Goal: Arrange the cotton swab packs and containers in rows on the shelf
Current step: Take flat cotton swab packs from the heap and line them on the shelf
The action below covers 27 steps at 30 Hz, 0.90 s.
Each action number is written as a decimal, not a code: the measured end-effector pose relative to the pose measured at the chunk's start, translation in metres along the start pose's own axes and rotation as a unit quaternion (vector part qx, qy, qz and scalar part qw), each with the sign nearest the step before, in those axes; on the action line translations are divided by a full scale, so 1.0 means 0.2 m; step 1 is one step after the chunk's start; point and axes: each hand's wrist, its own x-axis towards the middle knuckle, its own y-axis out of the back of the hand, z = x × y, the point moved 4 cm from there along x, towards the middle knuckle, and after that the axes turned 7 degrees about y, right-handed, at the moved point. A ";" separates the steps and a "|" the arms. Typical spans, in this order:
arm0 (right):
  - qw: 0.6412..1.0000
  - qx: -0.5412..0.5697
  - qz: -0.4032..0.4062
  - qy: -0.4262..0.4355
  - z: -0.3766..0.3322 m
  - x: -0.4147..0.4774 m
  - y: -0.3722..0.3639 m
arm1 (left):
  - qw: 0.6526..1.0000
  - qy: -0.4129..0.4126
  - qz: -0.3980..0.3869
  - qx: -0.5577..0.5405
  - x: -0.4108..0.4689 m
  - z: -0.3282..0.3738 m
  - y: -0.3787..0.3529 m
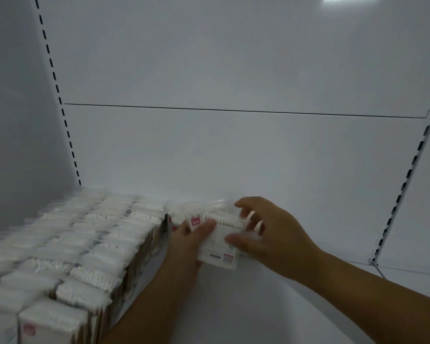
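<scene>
White shelf lies open right of the right hand; it and the left hand pinch one swab pack, packed rows crowding left, blurred

The shelf was a smooth white sheet that looked like painted metal, with a soft satin sheen. The back panel had the same finish and threw back a glossy patch of light near its top. The slotted upright looked like painted metal too. The rows of packs were wrapped in clear, shiny plastic film over matt, fluffy white cotton tips, with tan stems showing at their sides. The loose pack bore a matt, paper-like label.
</scene>
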 end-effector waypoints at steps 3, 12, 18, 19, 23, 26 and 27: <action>1.000 -0.012 -0.011 -0.009 0.00 0.02 -0.02 | 1.000 0.004 0.012 0.018 -0.01 0.01 -0.02; 0.992 -0.112 0.046 0.023 0.16 -0.09 0.09 | 0.984 0.028 0.049 -0.171 0.00 0.08 0.08; 0.979 -0.178 0.031 0.094 0.07 -0.03 -0.15 | 0.980 0.051 -0.005 -0.192 -0.02 0.09 0.03; 0.975 -0.196 0.017 0.106 0.05 -0.01 -0.19 | 0.979 0.056 -0.019 -0.195 -0.04 0.09 0.02; 0.980 -0.148 0.067 0.113 0.06 0.03 -0.13 | 0.984 0.048 -0.050 -0.163 -0.05 0.08 -0.01; 0.994 0.034 0.099 0.029 0.09 -0.02 0.02 | 0.997 0.021 -0.040 -0.067 -0.05 0.04 -0.04; 0.995 0.075 0.064 0.017 0.09 -0.03 0.03 | 0.999 0.017 -0.041 -0.020 -0.07 0.03 -0.07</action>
